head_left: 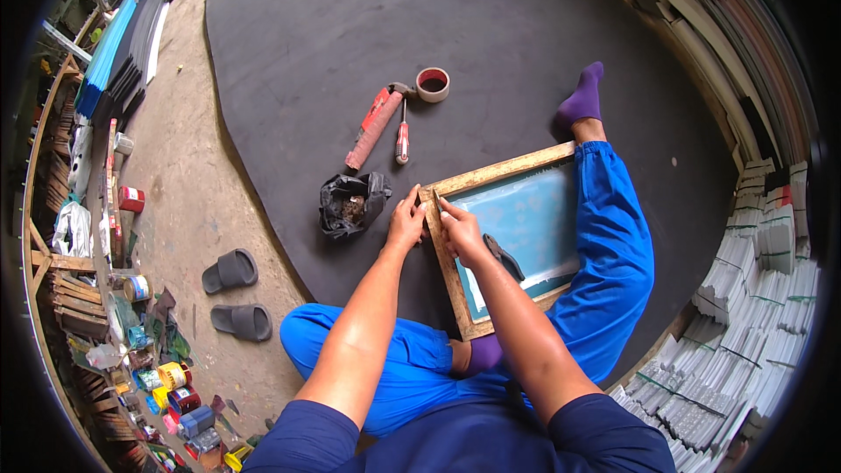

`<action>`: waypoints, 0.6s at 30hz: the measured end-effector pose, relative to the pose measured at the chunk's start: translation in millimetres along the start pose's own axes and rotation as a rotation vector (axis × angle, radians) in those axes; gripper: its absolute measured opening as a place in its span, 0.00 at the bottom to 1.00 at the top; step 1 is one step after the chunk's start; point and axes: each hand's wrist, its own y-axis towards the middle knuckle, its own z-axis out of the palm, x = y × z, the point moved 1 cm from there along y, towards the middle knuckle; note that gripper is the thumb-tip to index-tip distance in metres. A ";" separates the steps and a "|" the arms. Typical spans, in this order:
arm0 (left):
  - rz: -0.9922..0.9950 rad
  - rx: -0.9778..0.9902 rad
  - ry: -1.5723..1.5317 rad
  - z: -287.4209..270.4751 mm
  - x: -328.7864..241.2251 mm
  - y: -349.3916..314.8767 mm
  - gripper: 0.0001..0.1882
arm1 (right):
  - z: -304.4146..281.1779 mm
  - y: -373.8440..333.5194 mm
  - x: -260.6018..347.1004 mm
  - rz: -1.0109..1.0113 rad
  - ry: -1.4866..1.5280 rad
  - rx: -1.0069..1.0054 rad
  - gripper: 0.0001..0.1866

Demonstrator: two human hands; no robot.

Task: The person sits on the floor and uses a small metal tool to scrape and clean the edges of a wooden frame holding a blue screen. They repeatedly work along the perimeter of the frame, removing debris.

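From afar, I see the bag [352, 203] and screwdriver [402, 142] on the mat [289, 79], probably placed for easy reach. My left grip [406, 224] rests its fingers at a corner of the frame [499, 170], seemingly steadying it; I cannot tell whether it clasps the wood. The frame sits between my legs. My right grip [461, 233] pinches a thin dark tool [437, 198] at that corner, perhaps close for control. My right leg [611, 236] overlaps the frame's right end, likely bracing it.

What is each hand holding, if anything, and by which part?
The right hand holds a dark tool just behind its visible tip. The left hand touches the wooden frame near its upper-left corner; a hold is unclear.
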 end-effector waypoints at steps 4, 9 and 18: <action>-0.013 0.012 -0.013 1.4 -6.7 -2.3 0.28 | -8.1 -13.4 14.4 0.037 0.037 0.030 0.25; -0.007 0.022 0.008 3.8 -3.2 -0.1 0.28 | -8.6 -8.9 -2.2 -0.525 -0.634 -0.260 0.22; 0.010 0.008 0.046 2.6 4.6 3.0 0.29 | 22.9 -33.8 29.7 -0.266 -0.887 -0.322 0.23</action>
